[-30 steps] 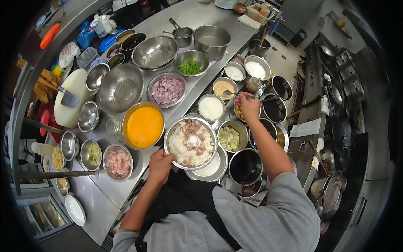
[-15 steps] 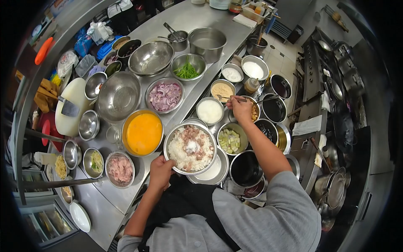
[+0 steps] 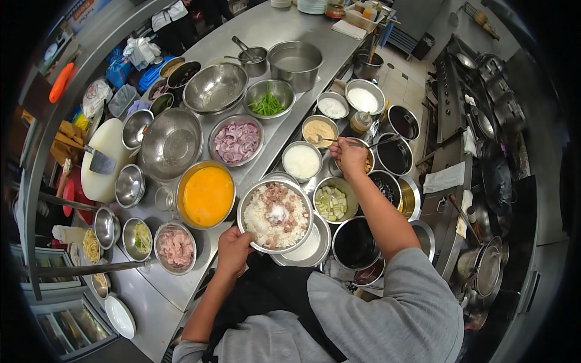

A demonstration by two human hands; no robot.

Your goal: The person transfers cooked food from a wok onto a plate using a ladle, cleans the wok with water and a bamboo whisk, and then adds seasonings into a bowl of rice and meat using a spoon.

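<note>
My left hand (image 3: pixel 235 251) grips the rim of a metal bowl (image 3: pixel 243 204) close to my body. White rice (image 3: pixel 260 221) fills it, topped with pinkish-brown meat pieces (image 3: pixel 281 198) and a small heap of white powder (image 3: pixel 278 213). My right hand (image 3: pixel 351 156) is closed on the handle of a spoon (image 3: pixel 330 140). The spoon's tip rests at a container of beige powder (image 3: pixel 318 130). Just left of that hand stands a container of white granules (image 3: pixel 301 161), and below it one of pale green chopped vegetable (image 3: pixel 333 201).
On the counter to the left are bowls of orange liquid (image 3: pixel 209 195), sliced onions (image 3: pixel 236 142), green strips (image 3: pixel 267 104) and raw meat (image 3: pixel 175 248). Pots of dark liquid (image 3: pixel 394 158) stand at right. A stove (image 3: pixel 451 103) lines the far right.
The view has shifted slightly. My right hand and the spoon stay over the beige powder with little movement, and my left hand still holds the rice bowl.
</note>
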